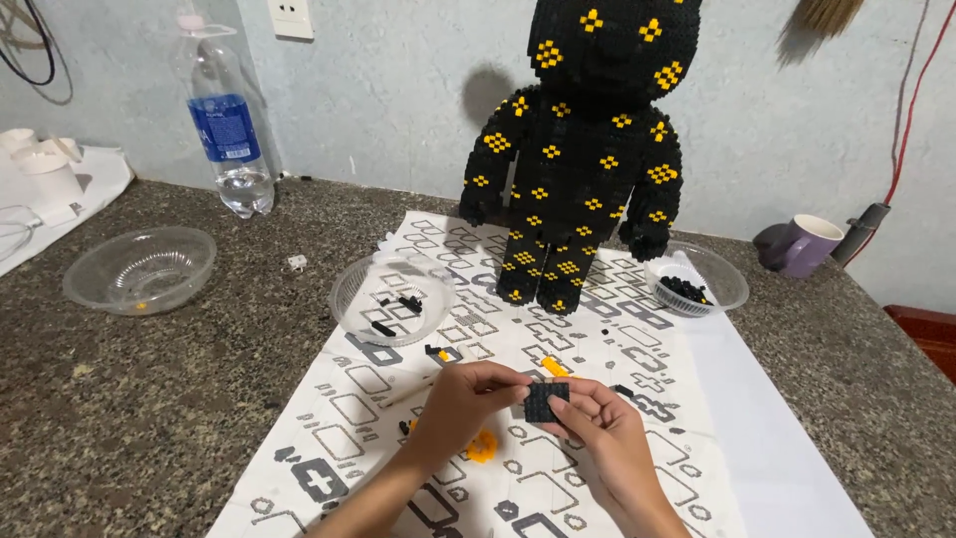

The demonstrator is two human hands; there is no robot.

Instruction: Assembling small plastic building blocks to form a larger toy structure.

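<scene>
Left hand (468, 399) and right hand (597, 423) are both pinching a small square black brick plate (546, 401) over the printed white instruction sheet (737, 438), near the bench's front edge; fingertips are closed on its edges; best keeping the plate level, pressing evenly; clear plastic bowl of black bricks (390, 297) sitting behind; tall black-and-yellow brick bear figure (583, 149) standing toward the back edge.

Both bare forearms enter from bottom edge, converging at centre. Left hand (466, 401) palm down, fingers curled, fingertips pinched toward the right. Right hand (597, 423) cupped, thumb and fingers pinched, meeting left fingertips.
</scene>
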